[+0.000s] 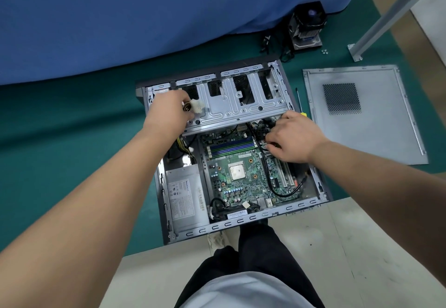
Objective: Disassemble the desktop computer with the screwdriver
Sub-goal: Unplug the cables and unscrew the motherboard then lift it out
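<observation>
Hands [169,112] inside opened computer case [323,187]

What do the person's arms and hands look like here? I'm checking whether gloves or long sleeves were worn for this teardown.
Both forearms are bare up to the frame edge, with no sleeves in view. The left hand and right hand wear no gloves, and no watch, ring or wristband shows. Lower down, a light top and dark trousers are visible.
</observation>
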The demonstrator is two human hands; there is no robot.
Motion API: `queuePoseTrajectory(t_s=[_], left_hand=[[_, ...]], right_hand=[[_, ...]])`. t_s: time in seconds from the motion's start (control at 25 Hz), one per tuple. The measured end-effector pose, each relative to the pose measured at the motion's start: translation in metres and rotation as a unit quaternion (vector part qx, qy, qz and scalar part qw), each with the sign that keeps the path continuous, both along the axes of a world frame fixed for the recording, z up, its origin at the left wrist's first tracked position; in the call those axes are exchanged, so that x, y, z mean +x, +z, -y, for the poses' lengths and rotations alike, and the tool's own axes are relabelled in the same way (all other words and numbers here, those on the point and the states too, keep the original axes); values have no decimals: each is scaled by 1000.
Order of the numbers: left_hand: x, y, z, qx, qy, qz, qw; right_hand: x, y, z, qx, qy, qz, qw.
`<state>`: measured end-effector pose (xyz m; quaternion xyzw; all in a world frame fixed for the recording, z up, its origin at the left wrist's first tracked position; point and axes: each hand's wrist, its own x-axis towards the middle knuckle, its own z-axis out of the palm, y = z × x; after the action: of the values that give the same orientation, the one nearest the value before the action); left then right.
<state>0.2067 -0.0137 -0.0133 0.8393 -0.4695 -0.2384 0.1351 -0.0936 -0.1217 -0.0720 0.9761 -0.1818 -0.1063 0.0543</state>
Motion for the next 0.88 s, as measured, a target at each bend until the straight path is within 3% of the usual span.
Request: queuePoseTrajectory(t_s=[0.16,0.24,0.4,0.6,0.88], left_hand=[[-5,-16,-29,-122,37,-58,990],[-5,-26,-44,-134,23,-70,988],[-4,-43,-64,-176,-42,10,983],[5,-57,-73,-85,-146,155,973],[5,-66,-66,-33,-163,204,965]], right_hand=[[1,2,-1,2,0,-4,1000],[1,3,-1,5,-2,-9,1000],[1,4,-2,3,-5,-12,1000],[3,4,-1,7,-12,-17,1000],[5,3,-1,3,-12,-20,1000]])
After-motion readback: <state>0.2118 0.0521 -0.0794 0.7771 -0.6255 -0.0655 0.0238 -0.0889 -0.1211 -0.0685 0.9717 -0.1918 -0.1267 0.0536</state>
